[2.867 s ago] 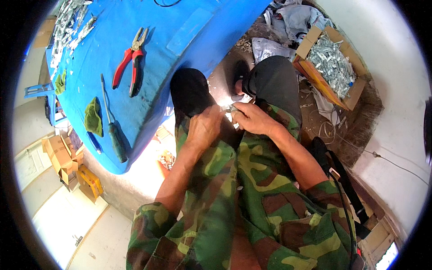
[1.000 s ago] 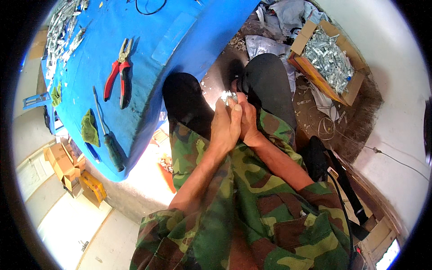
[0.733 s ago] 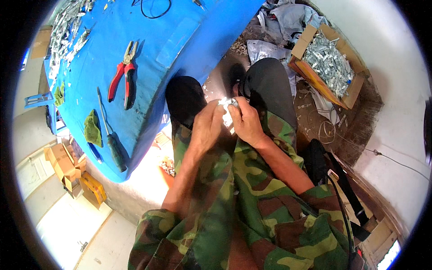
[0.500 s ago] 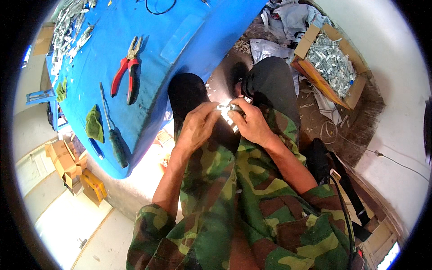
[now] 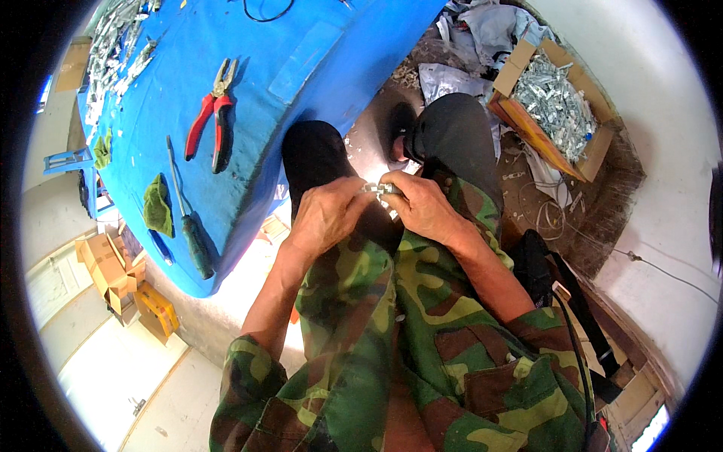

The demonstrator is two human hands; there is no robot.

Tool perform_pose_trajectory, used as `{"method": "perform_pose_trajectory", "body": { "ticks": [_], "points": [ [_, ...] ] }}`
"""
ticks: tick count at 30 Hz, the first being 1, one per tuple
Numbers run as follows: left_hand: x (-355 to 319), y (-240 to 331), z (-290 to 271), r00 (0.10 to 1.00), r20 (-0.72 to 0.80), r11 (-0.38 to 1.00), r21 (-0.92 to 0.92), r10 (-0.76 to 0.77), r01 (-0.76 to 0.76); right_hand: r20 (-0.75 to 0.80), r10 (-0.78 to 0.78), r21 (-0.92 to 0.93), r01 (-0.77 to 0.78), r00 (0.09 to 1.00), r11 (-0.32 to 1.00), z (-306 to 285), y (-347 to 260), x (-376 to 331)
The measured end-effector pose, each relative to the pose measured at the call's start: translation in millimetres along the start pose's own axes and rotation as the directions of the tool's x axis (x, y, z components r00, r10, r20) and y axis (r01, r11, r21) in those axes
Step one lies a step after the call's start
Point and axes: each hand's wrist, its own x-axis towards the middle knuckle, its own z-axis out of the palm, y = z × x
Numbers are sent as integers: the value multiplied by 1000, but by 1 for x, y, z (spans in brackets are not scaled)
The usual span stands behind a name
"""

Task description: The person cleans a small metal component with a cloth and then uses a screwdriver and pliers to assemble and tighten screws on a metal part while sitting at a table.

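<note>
Between my knees, both hands pinch a small silvery-white piece (image 5: pixel 380 188) that looks like metal; its exact kind is too small to make out. My left hand (image 5: pixel 331 212) grips its left end between thumb and fingertips. At its right end, my right hand (image 5: pixel 425 203) is closed the same way. The fingertips of the two hands are a short way apart, with the piece bridging them. On the blue-covered table to the left lie red-and-black pliers (image 5: pixel 219 105) and a screwdriver (image 5: pixel 193 239) with a dark green handle, neither touched.
A green cloth (image 5: pixel 157 207) lies on the blue table cover (image 5: pixel 256 143), with a heap of small silvery parts (image 5: pixel 113 49) at its far left. At right, an open cardboard box (image 5: pixel 520 139) holds many similar parts. Plastic bags (image 5: pixel 452 83) and a thin cable (image 5: pixel 602 245) lie on the floor.
My hands have shifted slightly and the small piece shows at a different angle, with less glare on it. My left forearm has moved a little outward. The tools lie still.
</note>
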Motion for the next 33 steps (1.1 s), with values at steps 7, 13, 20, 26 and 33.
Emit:
{"method": "perform_pose_trajectory", "body": {
  "ticks": [7,13,20,26,33],
  "points": [
    [6,3,14,977,-195,995,-38,82,-91,-67,-96,-75,91,993,993,2,7,0],
    [3,17,40,942,-337,1000,-17,1,-7,-199,-119,-111,98,973,989,4,10,-2],
    [2,19,66,884,-464,995,-96,-63,21,-268,-177,-142,143,947,979,5,14,-1],
    [6,25,92,855,-464,950,-296,-233,98,-335,-149,-134,110,930,985,8,21,1],
    [2,22,89,853,-400,912,-364,-334,187,-372,-80,-108,42,925,993,13,21,3]
  ]
}}
